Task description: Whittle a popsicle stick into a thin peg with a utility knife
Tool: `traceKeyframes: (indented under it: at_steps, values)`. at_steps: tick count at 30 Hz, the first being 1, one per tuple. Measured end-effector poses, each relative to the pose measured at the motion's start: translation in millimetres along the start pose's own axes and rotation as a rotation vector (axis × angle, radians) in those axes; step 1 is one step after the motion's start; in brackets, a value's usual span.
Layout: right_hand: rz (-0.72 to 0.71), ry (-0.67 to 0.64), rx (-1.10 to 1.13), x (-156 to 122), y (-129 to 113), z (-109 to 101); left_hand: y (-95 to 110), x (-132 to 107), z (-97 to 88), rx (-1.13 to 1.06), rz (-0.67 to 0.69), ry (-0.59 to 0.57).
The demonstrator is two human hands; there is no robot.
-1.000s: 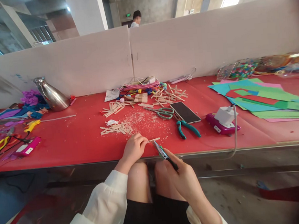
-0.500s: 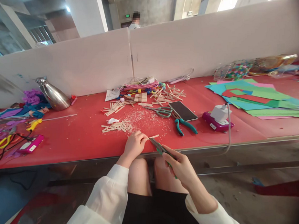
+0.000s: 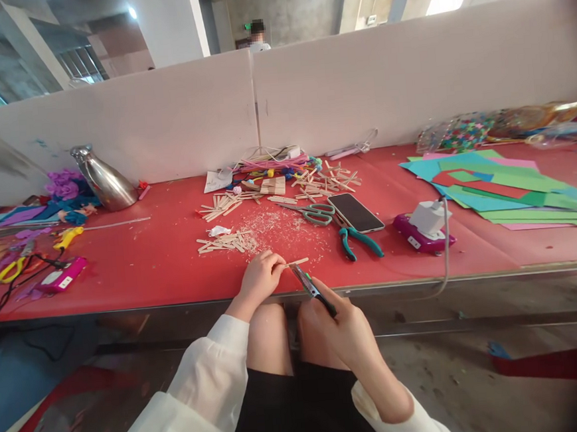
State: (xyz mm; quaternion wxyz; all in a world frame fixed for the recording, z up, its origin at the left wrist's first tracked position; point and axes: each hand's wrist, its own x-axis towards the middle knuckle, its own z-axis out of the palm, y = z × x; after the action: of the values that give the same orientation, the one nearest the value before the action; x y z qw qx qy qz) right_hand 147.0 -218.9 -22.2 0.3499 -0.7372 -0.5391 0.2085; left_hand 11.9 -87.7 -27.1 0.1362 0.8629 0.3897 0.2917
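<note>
My left hand (image 3: 260, 276) pinches a thin wooden craft stick (image 3: 296, 262) flat on the red table (image 3: 137, 268) near its front edge. My right hand (image 3: 338, 325) is closed around a green-handled utility knife (image 3: 310, 286), whose blade tip touches the stick just right of my left fingers. Wood shavings (image 3: 279, 228) lie scattered behind the stick. A small heap of cut sticks (image 3: 223, 243) sits to the left of the shavings.
Behind lie scissors (image 3: 313, 213), a phone (image 3: 355, 212), teal-handled pliers (image 3: 355, 239), more sticks (image 3: 323, 181) and pink pipe cleaners (image 3: 274, 164). A pink glue gun stand (image 3: 422, 229) trails a cable. Coloured paper (image 3: 506, 189) right; steel jug (image 3: 103, 180) left. White partition (image 3: 358, 84) behind; a person (image 3: 257, 35) beyond.
The knife hand has shifted slightly along the stick, back and forth; the left hand keeps the stick pinned. The view has wobbled a little.
</note>
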Motion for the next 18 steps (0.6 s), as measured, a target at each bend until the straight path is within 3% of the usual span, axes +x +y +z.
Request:
traceKeyframes:
  at_steps: [4, 8, 12, 18]
  values:
    - [-0.053, 0.056, -0.134, -1, -4, 3, -1, 0, 0.7, 0.004, 0.001, -0.012]
    - [-0.16, 0.082, -0.472, -2, -10, 5, -3, 0, 1.8, -0.008, -0.002, -0.025]
    - [-0.337, 0.049, -0.818, -3, -16, 3, -4, 1, 1.6, -0.011, -0.008, -0.034]
    - [-0.522, -0.002, -1.049, -2, -16, -7, -6, 0, 3.1, -0.013, -0.009, -0.035]
